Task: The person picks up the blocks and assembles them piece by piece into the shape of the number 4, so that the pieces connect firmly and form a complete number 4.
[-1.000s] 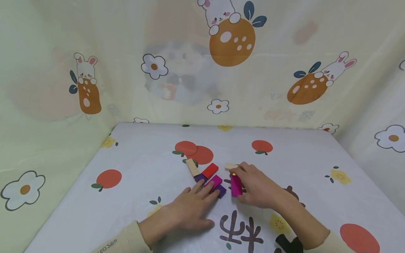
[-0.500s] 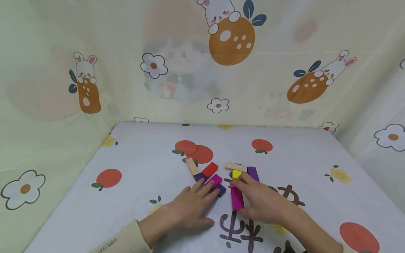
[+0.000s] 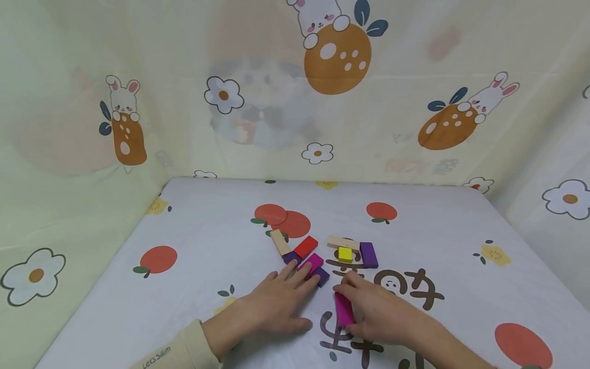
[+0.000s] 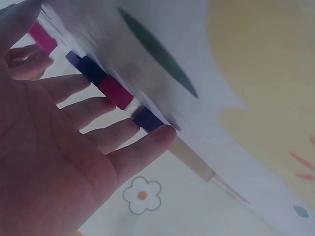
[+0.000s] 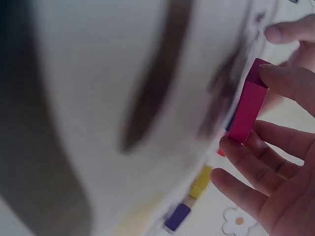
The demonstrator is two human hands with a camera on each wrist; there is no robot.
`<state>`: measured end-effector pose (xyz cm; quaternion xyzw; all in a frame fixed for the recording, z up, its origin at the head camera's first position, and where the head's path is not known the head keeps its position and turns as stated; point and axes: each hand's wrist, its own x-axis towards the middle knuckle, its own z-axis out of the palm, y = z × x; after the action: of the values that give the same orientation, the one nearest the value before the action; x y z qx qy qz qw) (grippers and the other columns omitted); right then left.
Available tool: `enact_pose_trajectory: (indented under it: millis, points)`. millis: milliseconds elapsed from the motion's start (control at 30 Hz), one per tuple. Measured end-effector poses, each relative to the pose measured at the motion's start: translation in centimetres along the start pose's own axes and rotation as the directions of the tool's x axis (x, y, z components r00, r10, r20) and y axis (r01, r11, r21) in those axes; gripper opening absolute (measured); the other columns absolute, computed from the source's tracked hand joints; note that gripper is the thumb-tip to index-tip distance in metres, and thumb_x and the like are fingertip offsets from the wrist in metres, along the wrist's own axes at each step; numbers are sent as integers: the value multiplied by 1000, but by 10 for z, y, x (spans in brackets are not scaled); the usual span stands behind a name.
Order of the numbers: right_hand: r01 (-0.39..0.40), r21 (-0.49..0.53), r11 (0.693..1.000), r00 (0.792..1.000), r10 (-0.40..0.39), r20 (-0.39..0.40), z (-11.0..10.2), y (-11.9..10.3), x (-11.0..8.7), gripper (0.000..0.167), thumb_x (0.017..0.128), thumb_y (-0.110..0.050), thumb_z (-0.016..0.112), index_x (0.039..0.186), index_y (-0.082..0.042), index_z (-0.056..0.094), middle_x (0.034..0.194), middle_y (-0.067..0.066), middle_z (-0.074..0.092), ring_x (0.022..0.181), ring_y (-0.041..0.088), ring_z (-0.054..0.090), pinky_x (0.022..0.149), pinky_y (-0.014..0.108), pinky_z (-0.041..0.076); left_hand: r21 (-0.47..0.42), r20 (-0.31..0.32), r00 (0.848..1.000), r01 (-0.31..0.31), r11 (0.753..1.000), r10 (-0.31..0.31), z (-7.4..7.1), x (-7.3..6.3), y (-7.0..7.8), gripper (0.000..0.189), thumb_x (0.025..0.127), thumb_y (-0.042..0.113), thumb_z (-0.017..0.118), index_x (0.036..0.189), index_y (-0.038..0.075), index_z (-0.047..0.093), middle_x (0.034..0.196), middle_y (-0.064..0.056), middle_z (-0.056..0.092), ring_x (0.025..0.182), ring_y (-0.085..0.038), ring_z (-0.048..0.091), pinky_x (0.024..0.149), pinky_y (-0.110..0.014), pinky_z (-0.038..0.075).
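Observation:
My right hand (image 3: 380, 310) pinches a magenta block (image 3: 344, 310) lengthwise between thumb and fingers, close over the tablecloth. In the right wrist view the thumb is at one end of that magenta block (image 5: 249, 108) and a fingertip at the other. My left hand (image 3: 276, 305) lies with fingers spread, its fingertips right at a cluster of small wooden blocks: a magenta block (image 3: 313, 262), a purple block (image 3: 322, 277) and another purple block (image 3: 291, 257). A red block (image 3: 306, 247) and a plain wood block (image 3: 279, 243) lie just beyond those fingers.
Ahead of the right hand sit a yellow block (image 3: 345, 254), a plain wood block (image 3: 343, 243) behind it and a purple block (image 3: 369, 255) to its right. A printed cloth covers the table (image 3: 207, 220). Patterned curtains (image 3: 258, 164) enclose the back and sides.
My right hand has drawn the magenta block toward the body, away from the yellow block, bringing the yellow and right-hand purple blocks into sight. The left hand stays in place.

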<state>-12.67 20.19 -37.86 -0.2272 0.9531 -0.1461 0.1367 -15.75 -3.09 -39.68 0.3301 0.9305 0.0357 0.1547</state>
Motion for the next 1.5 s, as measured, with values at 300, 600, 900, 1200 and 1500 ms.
enact_pose_trajectory:
  millis: [300,600,900,1200,1500]
  points:
    - [17,-45,999,1000,-17,3,6,-1,4,67,74,-33,93,132,-9,69,110,-3,57,88,10,55,76,25,58,-2,-3,1000,9,1000,-9,-1,-1,-2,91,87,62,71,164,35,29,173,7,22,161,-32,16,121,-62,32]
    - [18,-2,1000,1000,-18,6,-1,1,2,73,80,-39,88,141,-9,63,133,5,59,104,17,61,90,41,61,10,-45,999,-23,1000,24,0,-3,-2,91,89,62,68,165,32,28,173,5,22,161,-30,18,124,-62,26]
    - [-70,69,995,996,74,-57,-18,14,8,59,86,-37,82,139,-15,66,137,7,62,123,28,63,99,55,56,10,-28,995,-96,995,96,5,-12,10,87,91,62,68,163,34,30,173,6,23,160,-27,21,122,-62,31]
    - [-53,-42,998,988,46,-150,-22,22,23,54,89,-30,81,137,-12,66,136,14,64,126,34,62,101,55,55,160,2,964,-264,951,267,14,-20,30,86,94,70,56,165,32,26,173,8,22,158,-25,26,119,-54,39]
    - [-91,-97,991,974,68,-217,-30,56,37,64,85,-20,84,140,1,60,138,22,61,124,42,58,100,59,54,145,71,934,-356,923,349,16,-21,35,95,89,71,61,166,33,22,174,9,18,160,-22,22,119,-49,41]
